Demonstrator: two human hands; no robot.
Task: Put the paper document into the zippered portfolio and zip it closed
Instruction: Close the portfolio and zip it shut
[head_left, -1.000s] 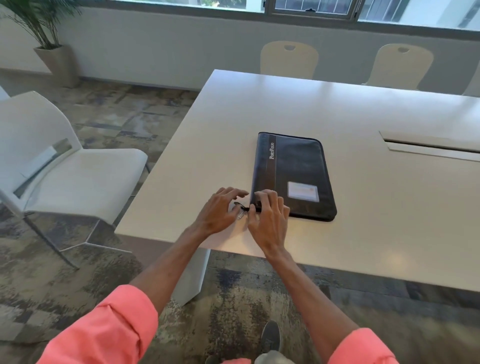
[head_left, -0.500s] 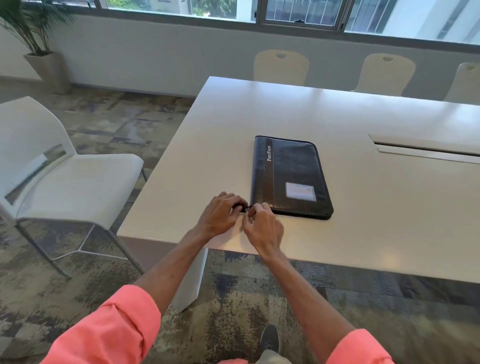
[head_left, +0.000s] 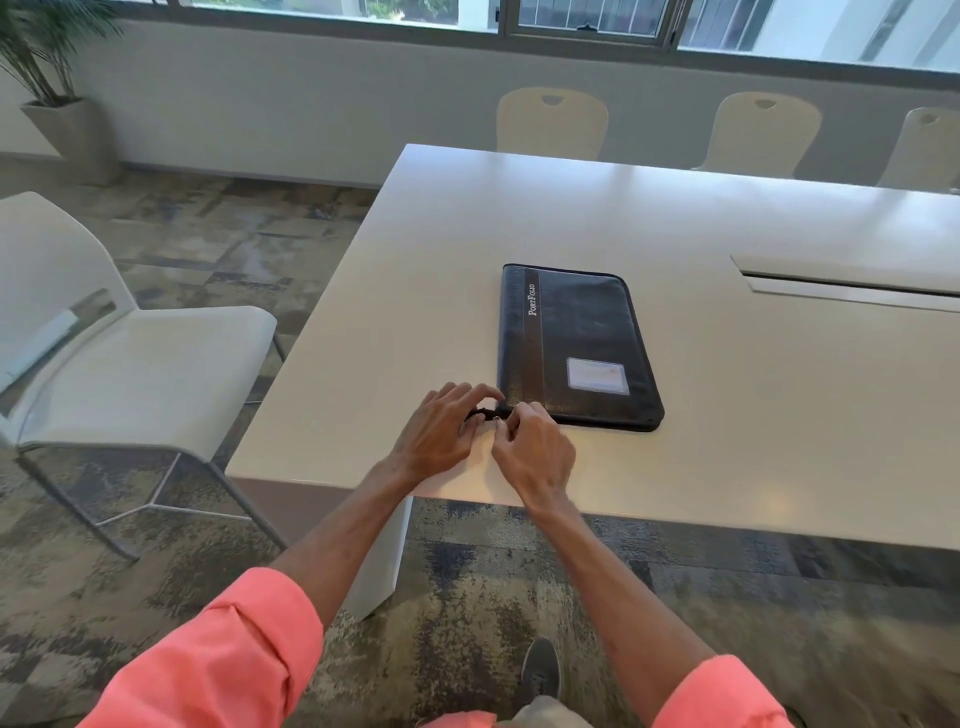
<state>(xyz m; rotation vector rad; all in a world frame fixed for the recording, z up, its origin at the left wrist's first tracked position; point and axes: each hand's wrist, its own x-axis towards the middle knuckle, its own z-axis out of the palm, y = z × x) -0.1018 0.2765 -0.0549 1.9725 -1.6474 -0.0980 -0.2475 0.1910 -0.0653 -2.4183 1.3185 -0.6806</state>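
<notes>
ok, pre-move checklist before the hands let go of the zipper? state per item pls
1. Portfolio lies flat on the table, cover shut: ok.
2. No loose paper document showing on the table: ok; whether it is inside: cannot tell.
3. Left hand and right hand both at the near left corner, on the zipper pull: ok.
4. Zipper run fully to its end: cannot tell, fingers hide it.
5. Portfolio well clear of the table edge: ok.
</notes>
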